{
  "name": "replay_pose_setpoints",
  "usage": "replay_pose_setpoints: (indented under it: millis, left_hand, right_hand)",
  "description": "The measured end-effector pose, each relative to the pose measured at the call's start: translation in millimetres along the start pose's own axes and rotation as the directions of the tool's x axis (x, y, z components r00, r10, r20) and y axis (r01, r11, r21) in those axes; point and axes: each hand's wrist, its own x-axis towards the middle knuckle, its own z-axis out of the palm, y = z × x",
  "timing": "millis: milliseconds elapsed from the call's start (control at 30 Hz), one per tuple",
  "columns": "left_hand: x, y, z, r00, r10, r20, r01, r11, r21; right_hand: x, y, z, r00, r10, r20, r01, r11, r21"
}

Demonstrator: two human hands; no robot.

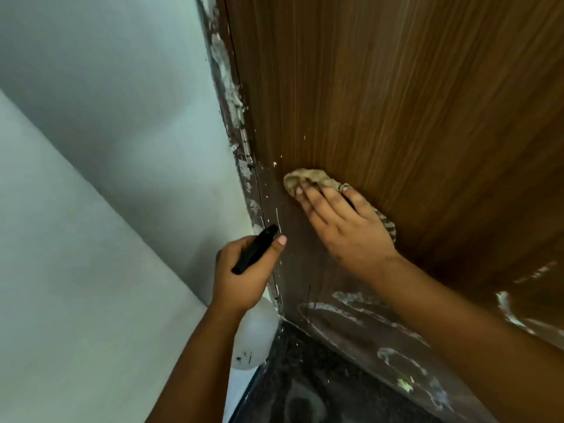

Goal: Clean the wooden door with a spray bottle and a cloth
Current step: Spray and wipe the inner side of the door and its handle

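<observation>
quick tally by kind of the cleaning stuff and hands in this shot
Hands: 2, left hand and right hand
Spray bottles: 1, spray bottle
Cloths: 1, cloth
Doors: 1, wooden door
Total: 5

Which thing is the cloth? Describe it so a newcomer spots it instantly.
Find the big brown wooden door filling the right of the view. Low on it, near the paint-spattered frame, the right hand presses flat on a crumpled beige patterned cloth, the only soft thing there.
</observation>
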Motion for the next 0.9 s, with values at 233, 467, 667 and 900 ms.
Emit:
replay_pose_setpoints:
  millis: [233,467,667,900]
  left_hand:
    - [39.2,-66.9,18.5,0.994,0.097,-0.049,-0.103,0.983,-0.149]
    - [88.5,-85.8,40.6,0.916,0.331,-0.227,-0.384,0.888,-0.251]
    - [91.5,-95.4,43.6,0.825,0.511,-0.24,-0.563,0.78,-0.275]
    - [88.1,-108.3,30.7,0.893,0.403,-0.199,-0.449,0.792,-0.412]
  right_hand:
    - [8.1,-39.9,14.6,0.904,0.391,-0.172,-0.343,0.905,0.252]
    - [16.7,-64.4,32.1,0.794,0.523,-0.31,-0.454,0.849,0.27]
    - [16.0,-50.5,30.3,0.858,0.387,-0.339,-0.399,0.916,0.036]
    - [80.8,-7.4,-13.3,0.892,0.268,-0.364,-0.35,0.919,-0.181]
